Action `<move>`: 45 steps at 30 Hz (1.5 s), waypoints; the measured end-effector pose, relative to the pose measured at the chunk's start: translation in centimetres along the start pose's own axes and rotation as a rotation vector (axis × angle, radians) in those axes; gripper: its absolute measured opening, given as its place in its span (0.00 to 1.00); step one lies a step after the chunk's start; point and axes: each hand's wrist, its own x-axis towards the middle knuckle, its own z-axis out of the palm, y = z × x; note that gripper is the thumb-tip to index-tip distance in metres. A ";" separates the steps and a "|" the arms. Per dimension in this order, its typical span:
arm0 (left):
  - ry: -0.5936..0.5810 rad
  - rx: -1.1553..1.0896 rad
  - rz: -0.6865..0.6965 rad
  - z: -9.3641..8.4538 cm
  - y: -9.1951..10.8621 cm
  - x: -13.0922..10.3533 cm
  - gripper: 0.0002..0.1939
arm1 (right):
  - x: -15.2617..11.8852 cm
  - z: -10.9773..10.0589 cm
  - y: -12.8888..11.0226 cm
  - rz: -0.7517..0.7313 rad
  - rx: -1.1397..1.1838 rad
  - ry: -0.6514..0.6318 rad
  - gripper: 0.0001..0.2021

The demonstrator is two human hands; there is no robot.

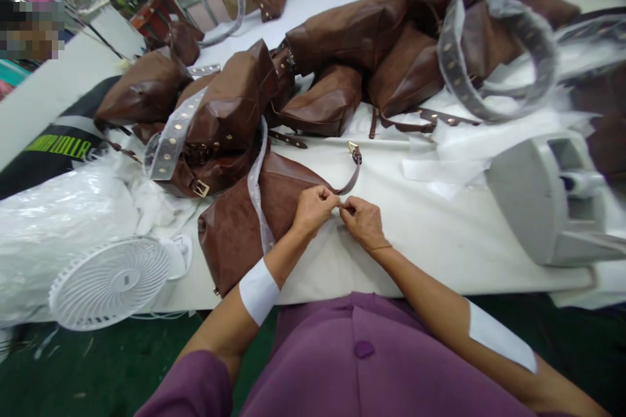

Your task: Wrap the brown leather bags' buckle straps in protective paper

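Pinching a brown strap (348, 184) between both hands, left hand (313, 208) and right hand (360, 220) clenched on it, near the table's (440, 241) front edge; brown bag (244, 221) just left, white fan (110, 283) at the front-left corner.

White table (440, 234) under brown leather bags (235, 228), fan (110, 283), plastic wrapping (53, 208).

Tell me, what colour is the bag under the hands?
Brown, seen in the head view: the leather bag near both hands.
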 end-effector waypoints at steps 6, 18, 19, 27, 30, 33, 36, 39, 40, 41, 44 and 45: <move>-0.152 0.301 0.007 0.4 0.9 2.2 0.07 | -1.3 0.9 0.3 -0.056 -0.162 0.053 0.07; -0.266 0.401 0.433 0.7 3.7 1.0 0.06 | -0.8 -1.1 -0.4 -0.125 -0.237 -0.028 0.07; -0.140 0.251 0.405 0.5 3.3 -0.1 0.08 | -0.4 -1.6 -0.6 -0.137 -0.222 -0.054 0.05; 0.138 -0.657 -0.338 1.9 -6.2 -6.9 0.14 | 1.8 -3.3 -1.0 0.349 0.398 -0.450 0.09; 0.110 -0.831 -0.408 2.1 -7.1 -5.9 0.19 | 2.0 -3.2 -0.7 0.505 0.686 -0.547 0.11; -0.029 -0.875 -0.414 2.0 -6.6 -4.9 0.20 | 2.2 -3.2 -0.4 0.591 0.785 -0.583 0.12; -0.084 -0.862 -0.392 1.9 -6.0 -4.7 0.19 | 2.2 -3.1 -0.1 0.659 0.828 -0.583 0.13; -0.025 -0.855 -0.404 1.9 -6.1 -4.6 0.16 | 2.1 -3.1 0.1 0.690 0.868 -0.596 0.12; -0.024 -0.866 -0.421 1.9 -6.2 -4.6 0.15 | 2.1 -3.0 0.2 0.691 0.884 -0.605 0.12; -0.029 -0.882 -0.437 1.8 -6.3 -4.5 0.14 | 2.0 -3.0 0.2 0.691 0.901 -0.614 0.11; -0.035 -0.915 -0.457 1.9 -6.5 -4.2 0.13 | 2.0 -3.0 0.5 0.687 0.951 -0.639 0.11; -0.027 -0.919 -0.457 1.9 -6.5 -4.2 0.13 | 2.1 -3.0 0.6 0.689 0.962 -0.645 0.11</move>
